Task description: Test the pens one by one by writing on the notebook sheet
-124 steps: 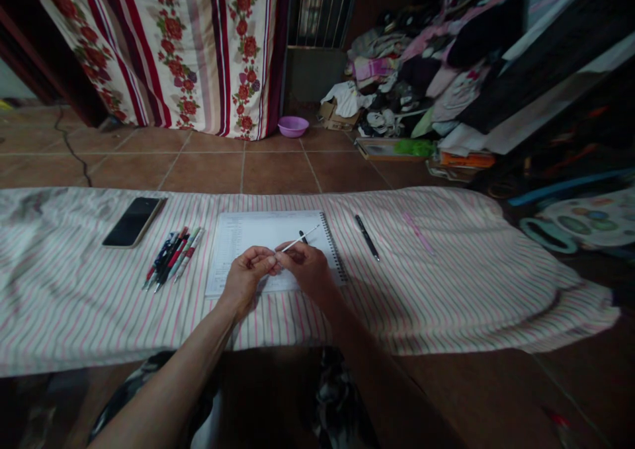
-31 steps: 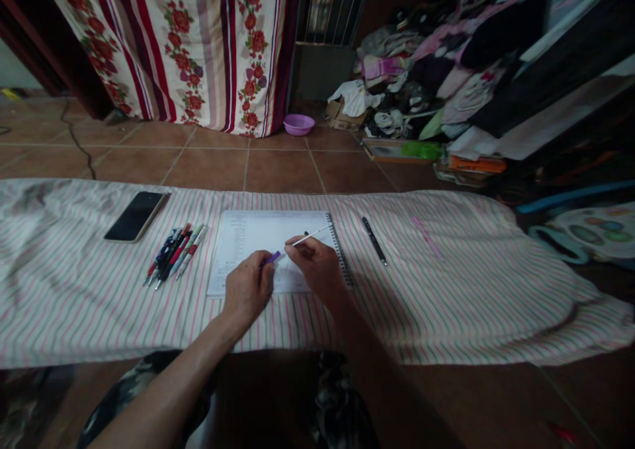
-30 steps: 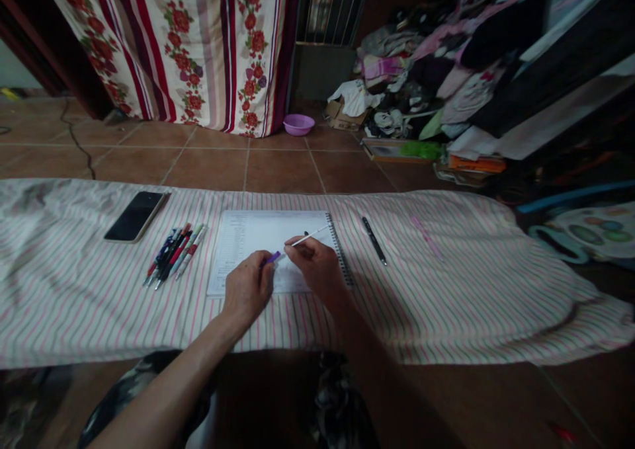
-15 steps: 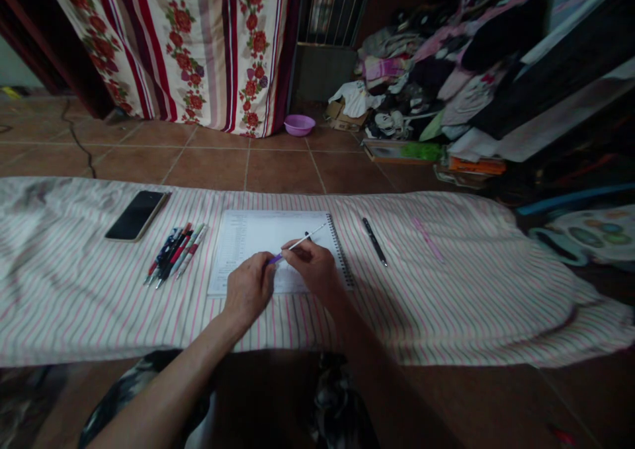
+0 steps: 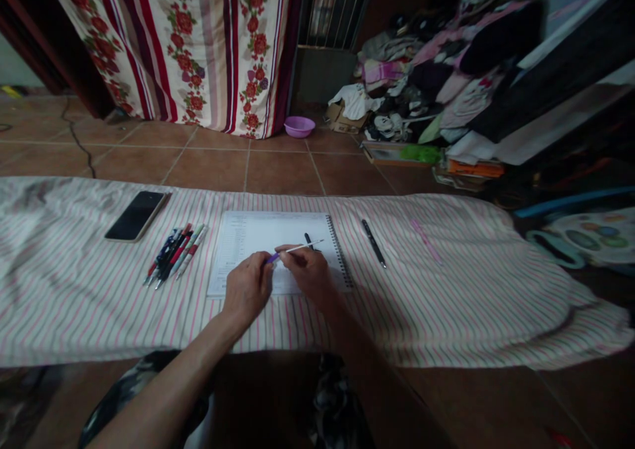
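white refill [image 5: 300, 246] tilted flatter than before, purple piece [image 5: 272, 258] now exposed — right hand [image 5: 310, 274] lower

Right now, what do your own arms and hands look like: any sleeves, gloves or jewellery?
Both forearms are bare down to the picture's lower edge, with no sleeve showing. The left hand and right hand are ungloved, and I see no watch or bracelet at the wrists. It is too dim to tell rings.

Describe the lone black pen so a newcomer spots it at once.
On the striped cloth across the floor, find the spiral notebook at its middle. Just right of its wire binding lies the black pen, alone on the cloth. The bundle of pens lies left of the notebook, and the pink pen farther right is much paler.
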